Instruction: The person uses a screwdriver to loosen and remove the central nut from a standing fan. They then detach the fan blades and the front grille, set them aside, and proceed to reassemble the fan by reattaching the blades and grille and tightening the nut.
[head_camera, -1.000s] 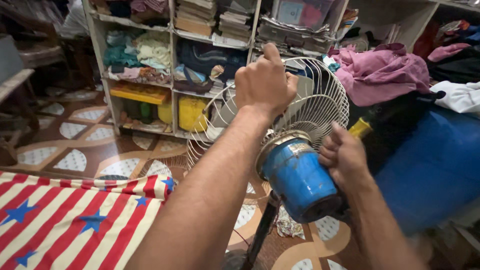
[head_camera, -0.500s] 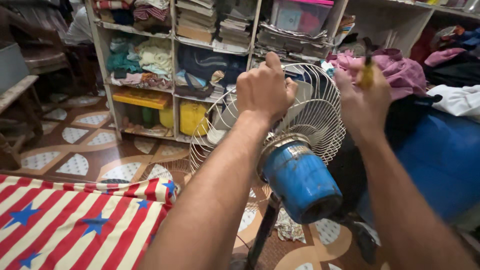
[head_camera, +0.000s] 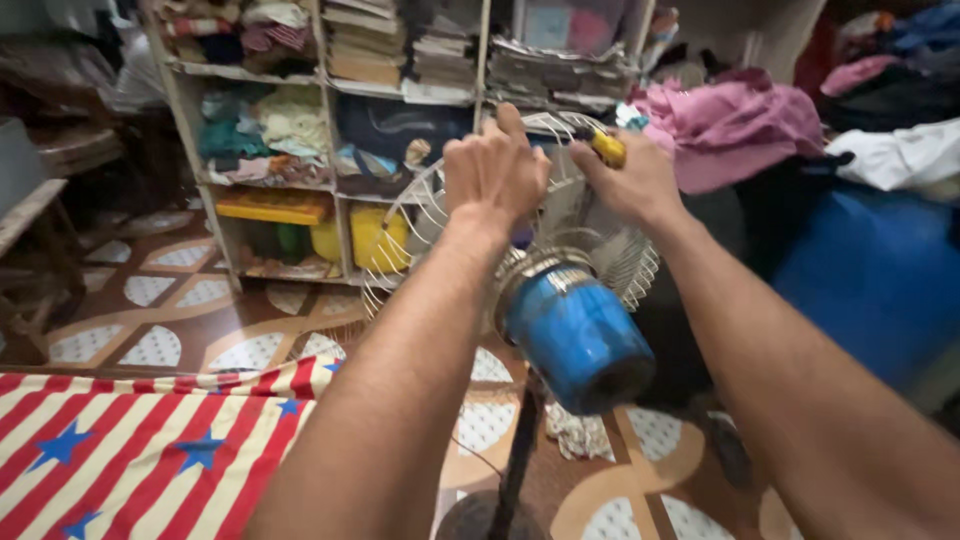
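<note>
At the fan's far rim, your left hand (head_camera: 495, 170) grips the wire guard (head_camera: 420, 215); your right hand (head_camera: 630, 180) holds a yellow-handled screwdriver (head_camera: 606, 147).

I note no labels, signs or screens. On the shelving's lowest level stands a yellow rectangular container (head_camera: 379, 237); on the top level, a translucent box (head_camera: 572, 27) with pink contents.
</note>
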